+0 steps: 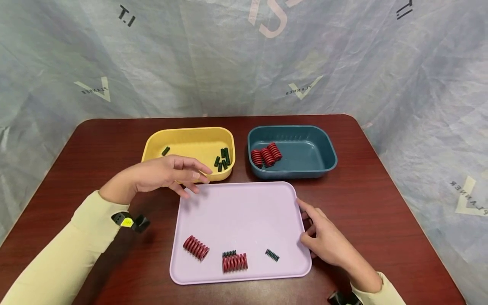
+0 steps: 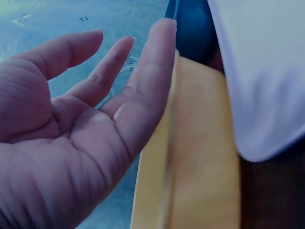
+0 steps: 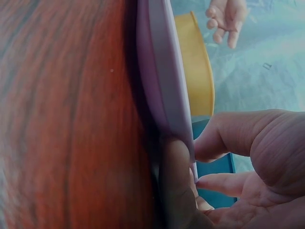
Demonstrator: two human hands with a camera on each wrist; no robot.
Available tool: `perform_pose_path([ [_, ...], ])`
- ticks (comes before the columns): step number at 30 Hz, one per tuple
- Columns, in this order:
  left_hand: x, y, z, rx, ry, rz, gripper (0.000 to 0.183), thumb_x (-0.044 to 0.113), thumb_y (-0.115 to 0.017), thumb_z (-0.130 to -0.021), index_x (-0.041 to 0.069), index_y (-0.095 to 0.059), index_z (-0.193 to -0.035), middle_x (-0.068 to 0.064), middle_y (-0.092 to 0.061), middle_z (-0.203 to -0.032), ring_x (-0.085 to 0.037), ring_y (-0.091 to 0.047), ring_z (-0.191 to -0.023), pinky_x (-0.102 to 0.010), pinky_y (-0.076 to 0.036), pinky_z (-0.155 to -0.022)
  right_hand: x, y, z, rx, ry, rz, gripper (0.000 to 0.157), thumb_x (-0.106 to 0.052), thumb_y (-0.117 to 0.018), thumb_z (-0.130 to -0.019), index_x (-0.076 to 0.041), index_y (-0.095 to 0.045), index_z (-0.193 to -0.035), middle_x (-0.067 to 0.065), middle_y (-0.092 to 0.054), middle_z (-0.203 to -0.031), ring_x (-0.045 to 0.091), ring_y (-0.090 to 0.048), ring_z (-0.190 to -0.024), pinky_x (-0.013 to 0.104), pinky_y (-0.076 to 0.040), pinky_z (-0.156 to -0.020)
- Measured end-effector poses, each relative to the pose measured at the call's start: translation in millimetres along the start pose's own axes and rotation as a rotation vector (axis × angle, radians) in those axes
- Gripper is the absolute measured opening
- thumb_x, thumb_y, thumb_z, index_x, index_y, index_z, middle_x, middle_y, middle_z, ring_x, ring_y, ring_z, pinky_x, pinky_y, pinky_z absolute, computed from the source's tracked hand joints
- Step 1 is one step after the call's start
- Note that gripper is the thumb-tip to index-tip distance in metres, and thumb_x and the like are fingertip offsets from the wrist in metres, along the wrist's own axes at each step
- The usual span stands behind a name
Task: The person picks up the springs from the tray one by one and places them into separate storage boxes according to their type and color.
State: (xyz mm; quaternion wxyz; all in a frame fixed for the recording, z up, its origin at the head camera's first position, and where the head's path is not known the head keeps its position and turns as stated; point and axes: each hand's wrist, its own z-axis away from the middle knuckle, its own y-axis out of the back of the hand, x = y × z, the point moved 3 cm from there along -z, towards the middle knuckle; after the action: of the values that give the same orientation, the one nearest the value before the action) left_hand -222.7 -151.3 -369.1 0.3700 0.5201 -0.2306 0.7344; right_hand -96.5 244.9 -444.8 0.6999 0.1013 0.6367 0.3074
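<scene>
With its thumb over the rim and a finger under it, my right hand [image 1: 325, 237] grips the right edge of a pale lilac tray [image 1: 244, 212]. My left hand [image 1: 171, 171] holds nothing, its fingers spread loosely over the front of a yellow bin [image 1: 183, 140] and the tray's far left corner; its palm shows in the left wrist view. Toward the near side of the tray lie a red coil spring [image 1: 196, 248], another red spring [image 1: 234, 262] with a small green spring [image 1: 229, 253] right behind it, and a second green spring [image 1: 272, 254] farther right.
Several small green springs [image 1: 224, 157] lie in the yellow bin, mostly at its right end. Right of it stands a dark teal bin [image 1: 309, 169] with red springs [image 1: 268, 156] at its left. All stand on a brown wooden table [image 1: 366, 182] before a hanging grey sheet [image 1: 228, 63].
</scene>
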Motion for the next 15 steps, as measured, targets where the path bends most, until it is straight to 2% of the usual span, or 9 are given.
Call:
perform_pose_path([
  [3, -9.5, -5.6, 4.6, 0.006, -0.017, 0.006, 0.048, 0.011, -0.057, -0.106, -0.010, -0.045, -0.146, -0.033, -0.051, -0.142, -0.049, -0.061, -0.117, -0.049, -0.060, -0.090, 0, -0.3, 0, 0.001, 0.002, 0.003, 0.084, 0.012, -0.060, -0.083, -0.012, -0.035, -0.159, 0.020, -0.047, -0.125, 0.021, -0.063, -0.080, 0.031, -0.055, -0.042],
  [8, -22.4, -12.7, 14.0, 0.072, -0.036, 0.003, 0.045, 0.011, -0.058, -0.105, -0.009, -0.048, -0.144, -0.033, -0.053, -0.139, -0.049, -0.061, -0.115, -0.049, -0.061, -0.088, 0, -0.7, -1, 0.005, 0.005, 0.006, 0.083, 0.012, -0.059, -0.083, -0.011, -0.035, -0.159, 0.021, -0.047, -0.125, 0.021, -0.064, -0.080, 0.031, -0.055, -0.042],
  [15, -35.1, -23.6, 25.9, 0.169, -0.055, -0.004, 0.042, 0.011, -0.060, -0.105, -0.010, -0.052, -0.140, -0.031, -0.060, -0.132, -0.040, -0.067, -0.108, -0.046, -0.062, -0.084, 0, 0.1, 0, 0.008, 0.003, 0.006, 0.083, 0.012, -0.059, -0.083, -0.011, -0.035, -0.159, 0.021, -0.047, -0.125, 0.021, -0.063, -0.080, 0.031, -0.055, -0.042],
])
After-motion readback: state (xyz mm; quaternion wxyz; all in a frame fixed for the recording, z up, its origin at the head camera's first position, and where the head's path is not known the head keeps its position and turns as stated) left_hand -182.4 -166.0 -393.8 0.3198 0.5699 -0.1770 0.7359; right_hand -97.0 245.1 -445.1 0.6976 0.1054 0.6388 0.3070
